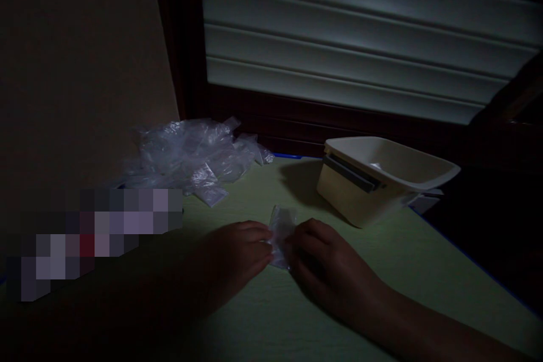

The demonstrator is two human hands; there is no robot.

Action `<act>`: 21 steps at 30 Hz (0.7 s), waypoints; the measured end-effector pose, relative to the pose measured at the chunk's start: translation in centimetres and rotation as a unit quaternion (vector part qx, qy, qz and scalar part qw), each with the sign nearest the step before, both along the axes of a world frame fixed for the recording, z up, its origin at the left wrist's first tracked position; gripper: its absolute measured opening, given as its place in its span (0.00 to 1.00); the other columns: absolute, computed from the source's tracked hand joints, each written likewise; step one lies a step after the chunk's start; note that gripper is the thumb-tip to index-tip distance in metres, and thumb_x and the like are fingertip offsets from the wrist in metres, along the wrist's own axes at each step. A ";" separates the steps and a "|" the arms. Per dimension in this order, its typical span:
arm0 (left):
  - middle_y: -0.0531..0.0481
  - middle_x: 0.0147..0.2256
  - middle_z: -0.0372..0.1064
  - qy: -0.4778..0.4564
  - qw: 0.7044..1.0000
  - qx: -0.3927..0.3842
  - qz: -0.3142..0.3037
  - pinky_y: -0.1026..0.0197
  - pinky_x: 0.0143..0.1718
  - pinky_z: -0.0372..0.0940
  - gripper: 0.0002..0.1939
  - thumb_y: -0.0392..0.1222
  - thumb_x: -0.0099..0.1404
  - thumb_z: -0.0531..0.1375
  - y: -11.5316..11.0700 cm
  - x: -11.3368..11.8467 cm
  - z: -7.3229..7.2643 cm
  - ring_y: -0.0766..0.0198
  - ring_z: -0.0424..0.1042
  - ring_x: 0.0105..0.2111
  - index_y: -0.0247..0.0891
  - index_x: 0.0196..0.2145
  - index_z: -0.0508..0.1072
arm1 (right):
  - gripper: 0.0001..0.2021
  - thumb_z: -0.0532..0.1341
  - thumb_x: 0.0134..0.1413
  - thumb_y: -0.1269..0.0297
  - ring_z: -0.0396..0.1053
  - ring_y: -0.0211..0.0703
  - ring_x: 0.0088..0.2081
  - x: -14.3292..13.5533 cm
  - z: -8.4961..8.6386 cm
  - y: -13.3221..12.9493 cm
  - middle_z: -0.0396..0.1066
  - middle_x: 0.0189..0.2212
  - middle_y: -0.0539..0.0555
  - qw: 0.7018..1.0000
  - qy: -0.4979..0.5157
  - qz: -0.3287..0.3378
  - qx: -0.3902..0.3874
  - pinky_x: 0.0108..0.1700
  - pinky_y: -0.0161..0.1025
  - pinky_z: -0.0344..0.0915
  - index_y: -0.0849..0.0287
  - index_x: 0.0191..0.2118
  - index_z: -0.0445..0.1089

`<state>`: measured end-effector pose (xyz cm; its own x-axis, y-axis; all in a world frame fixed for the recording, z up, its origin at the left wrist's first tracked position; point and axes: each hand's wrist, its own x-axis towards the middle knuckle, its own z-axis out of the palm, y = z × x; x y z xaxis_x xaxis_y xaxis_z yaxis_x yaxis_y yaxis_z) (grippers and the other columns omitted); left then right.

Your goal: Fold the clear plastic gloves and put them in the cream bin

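A small clear plastic bag (282, 226) lies on the green table (271, 311) between my hands. The fingers of my left hand (244, 251) are stretched out and rest on the bag's left edge. My right hand (324, 260) has its fingers curled and pressed together at the bag's right edge. Beyond my left hand is a heap of crumpled clear plastic bags (190, 153).
An off-white bin (348, 192) with a dark handle stands at the right back of the table, its open top tilted. A blurred-out patch (102, 237) covers something at the left. Behind the table are a wall and a slatted panel (339, 34).
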<state>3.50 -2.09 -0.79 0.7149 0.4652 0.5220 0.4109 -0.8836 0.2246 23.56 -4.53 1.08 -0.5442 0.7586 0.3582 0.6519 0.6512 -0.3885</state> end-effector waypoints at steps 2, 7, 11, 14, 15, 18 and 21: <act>0.46 0.39 0.71 0.003 1.000 0.003 0.002 0.60 0.45 0.64 0.11 0.32 0.68 0.51 0.0 0.0 0.2 0.62 0.68 0.42 0.34 0.32 0.72 | 0.10 0.55 0.54 0.74 0.66 0.47 0.40 0.2 0.3 -0.2 0.69 0.38 0.60 0.999 -0.011 0.026 0.034 0.43 0.44 0.65 0.64 0.41 0.69; 0.46 0.41 0.72 -0.007 1.000 -0.013 0.014 0.59 0.49 0.63 0.08 0.31 0.65 0.54 -0.1 0.0 0.3 0.61 0.68 0.45 0.33 0.39 0.71 | 0.17 0.52 0.59 0.68 0.64 0.49 0.50 0.1 0.7 -0.8 0.66 0.50 0.62 0.992 -0.092 0.061 0.062 0.54 0.48 0.60 0.67 0.53 0.64; 0.44 0.43 0.72 -0.010 0.999 -0.036 0.040 0.55 0.49 0.64 0.07 0.31 0.62 0.55 0.0 0.0 0.0 0.59 0.67 0.47 0.34 0.38 0.72 | 0.18 0.51 0.60 0.66 0.63 0.54 0.53 0.1 0.3 -1.3 0.67 0.51 0.64 0.984 -0.161 0.040 0.061 0.58 0.53 0.55 0.69 0.51 0.67; 0.45 0.43 0.72 -0.018 0.998 -0.043 0.038 0.55 0.49 0.64 0.06 0.31 0.61 0.56 0.2 0.0 0.0 0.59 0.68 0.46 0.35 0.36 0.71 | 0.18 0.52 0.59 0.66 0.64 0.55 0.52 0.2 0.2 -1.4 0.66 0.51 0.65 0.983 -0.167 0.036 0.065 0.57 0.53 0.57 0.70 0.51 0.67; 0.45 0.43 0.72 -0.019 0.998 -0.045 0.031 0.55 0.49 0.64 0.06 0.31 0.61 0.56 0.3 0.0 0.0 0.59 0.68 0.46 0.35 0.35 0.71 | 0.18 0.52 0.58 0.67 0.65 0.54 0.52 0.2 0.2 -1.4 0.67 0.51 0.66 0.984 -0.164 0.034 0.063 0.56 0.51 0.59 0.70 0.51 0.67; 0.46 0.43 0.72 -0.026 0.998 -0.051 0.021 0.56 0.47 0.64 0.06 0.30 0.60 0.55 0.4 0.0 -0.1 0.59 0.67 0.46 0.36 0.34 0.71 | 0.16 0.54 0.57 0.69 0.67 0.53 0.50 0.0 0.2 -1.1 0.68 0.49 0.67 0.986 -0.150 0.034 0.069 0.52 0.47 0.65 0.70 0.49 0.69; 0.46 0.44 0.71 -0.035 0.997 -0.058 0.024 0.56 0.47 0.64 0.08 0.30 0.59 0.55 0.3 -0.1 -0.2 0.59 0.67 0.47 0.36 0.37 0.70 | 0.14 0.54 0.56 0.75 0.70 0.52 0.47 0.0 0.2 -0.7 0.71 0.46 0.66 0.984 -0.140 0.054 0.094 0.50 0.46 0.67 0.68 0.46 0.70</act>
<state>3.38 -1.83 -0.99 0.6541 0.5590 0.5096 0.4327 -0.8291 0.3541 23.53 -5.24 1.28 -0.7160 0.6250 0.3111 0.6390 0.7661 -0.0684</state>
